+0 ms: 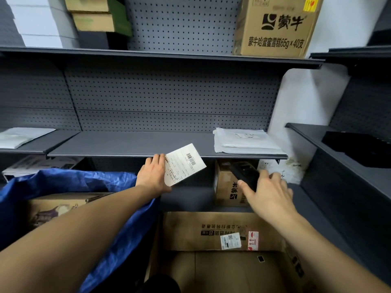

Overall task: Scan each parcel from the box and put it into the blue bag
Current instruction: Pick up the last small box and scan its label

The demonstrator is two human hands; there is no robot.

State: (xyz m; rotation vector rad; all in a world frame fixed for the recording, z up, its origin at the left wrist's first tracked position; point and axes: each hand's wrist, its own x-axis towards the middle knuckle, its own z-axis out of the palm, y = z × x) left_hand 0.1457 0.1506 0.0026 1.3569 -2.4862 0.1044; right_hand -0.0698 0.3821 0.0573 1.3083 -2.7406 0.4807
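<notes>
My left hand [152, 173] grips a flat white parcel [184, 164] by its left edge, with the barcode label facing up, just under the front edge of the grey shelf. My right hand [267, 192] holds a black handheld scanner [245, 173] to the right of the parcel, its front end pointing up and left. The blue bag [69, 182] stands open at the lower left, under my left forearm, with a printed carton inside it. The open brown cardboard box [222, 235] sits below my hands, with its inside in view at the bottom.
White padded mailers [245, 140] lie on the right of the grey shelf [131, 144], another mailer [23, 136] at the far left. A small carton [225, 187] stands behind the scanner. A large carton [277, 26] sits on the upper shelf. Dark shelving [347, 157] runs along the right.
</notes>
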